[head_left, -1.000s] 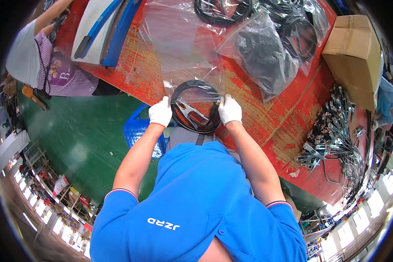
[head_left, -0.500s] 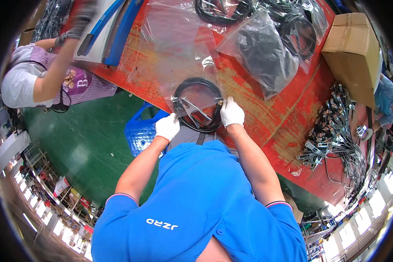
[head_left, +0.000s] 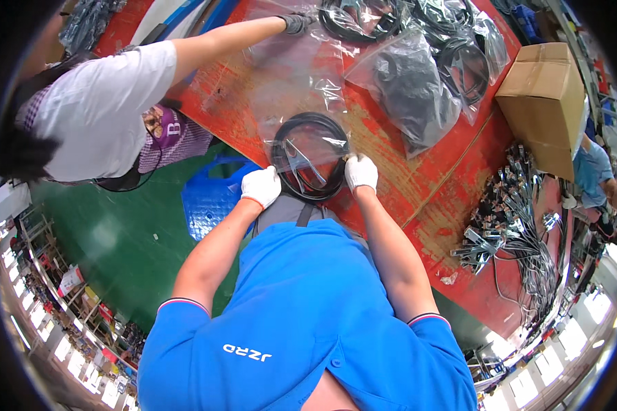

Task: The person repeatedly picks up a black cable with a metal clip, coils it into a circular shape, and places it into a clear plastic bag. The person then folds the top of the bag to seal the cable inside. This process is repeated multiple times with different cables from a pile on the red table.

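A coil of black cable (head_left: 278, 152) with a metal clamp (head_left: 296, 162) lies at the near edge of the red table, partly under or inside a clear plastic bag (head_left: 288, 89). My left hand (head_left: 261, 186), in a white glove, closes on the bag's near edge at the coil's left side. On the coil's right, my white-gloved right hand (head_left: 361, 172) pinches the bag's edge beside the cable; its fingertips are partly hidden. The bag stretches flat away from me across the tabletop.
Bagged black cables (head_left: 418, 96) lie at the far right, with a cardboard box (head_left: 541, 79) beyond. Cables with metal ends (head_left: 504, 212) pile at right. A co-worker's gloved hand (head_left: 296, 25) reaches over the red table (head_left: 452, 181). A blue plastic stool (head_left: 209, 202) stands left.
The co-worker at left has leaned in and stretched an arm across toward the bags at the back. My hands and the coil stay nearly in place.
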`<act>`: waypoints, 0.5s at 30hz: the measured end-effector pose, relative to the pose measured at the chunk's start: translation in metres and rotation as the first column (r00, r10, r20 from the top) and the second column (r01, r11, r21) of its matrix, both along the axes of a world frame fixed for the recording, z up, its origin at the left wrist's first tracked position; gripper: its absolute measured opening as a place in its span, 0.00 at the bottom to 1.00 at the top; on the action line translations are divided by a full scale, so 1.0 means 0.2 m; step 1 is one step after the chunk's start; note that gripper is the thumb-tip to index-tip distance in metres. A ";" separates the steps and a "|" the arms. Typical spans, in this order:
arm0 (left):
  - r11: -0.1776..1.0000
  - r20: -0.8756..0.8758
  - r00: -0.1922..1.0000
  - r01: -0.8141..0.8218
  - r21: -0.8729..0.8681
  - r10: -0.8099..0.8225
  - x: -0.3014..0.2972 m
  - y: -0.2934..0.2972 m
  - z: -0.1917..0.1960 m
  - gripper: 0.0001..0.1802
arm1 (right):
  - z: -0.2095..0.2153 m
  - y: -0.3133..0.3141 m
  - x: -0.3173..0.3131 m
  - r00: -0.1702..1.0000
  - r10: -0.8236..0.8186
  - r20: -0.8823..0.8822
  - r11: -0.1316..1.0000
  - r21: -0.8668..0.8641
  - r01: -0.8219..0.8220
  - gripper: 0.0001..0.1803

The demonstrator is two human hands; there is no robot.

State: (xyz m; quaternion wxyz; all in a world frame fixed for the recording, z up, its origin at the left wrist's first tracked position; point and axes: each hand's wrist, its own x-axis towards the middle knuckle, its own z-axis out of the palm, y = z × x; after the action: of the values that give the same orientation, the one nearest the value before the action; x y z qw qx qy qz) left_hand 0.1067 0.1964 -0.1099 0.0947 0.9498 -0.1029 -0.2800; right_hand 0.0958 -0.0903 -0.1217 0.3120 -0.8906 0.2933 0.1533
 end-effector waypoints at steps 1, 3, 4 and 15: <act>1.000 -0.015 1.000 0.009 0.011 -0.009 0.02 -0.01 0.01 0.16 | 0.00 -0.01 0.01 1.000 0.015 -0.026 1.000 -0.003 -0.015 0.24; 0.999 -0.042 0.999 0.024 0.041 -0.022 0.05 -0.03 0.04 0.17 | 0.01 0.01 0.02 0.991 0.130 -0.013 0.985 -0.112 -0.131 0.23; 0.998 -0.053 0.998 0.029 0.059 -0.026 0.06 -0.04 0.06 0.18 | 0.02 0.02 0.03 0.982 0.187 -0.012 0.968 -0.167 -0.186 0.23; 0.996 0.032 0.999 0.042 0.077 -0.044 -0.01 -0.07 0.07 0.18 | -0.05 0.09 -0.04 0.995 -0.076 0.071 0.987 -0.139 0.085 0.20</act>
State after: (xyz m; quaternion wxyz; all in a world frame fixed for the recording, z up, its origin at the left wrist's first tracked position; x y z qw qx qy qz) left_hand 0.1045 0.1820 -0.0966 0.0508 0.9548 -0.1143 -0.2697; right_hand 0.0883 -0.0730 -0.1311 0.2632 -0.9025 0.3287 0.0903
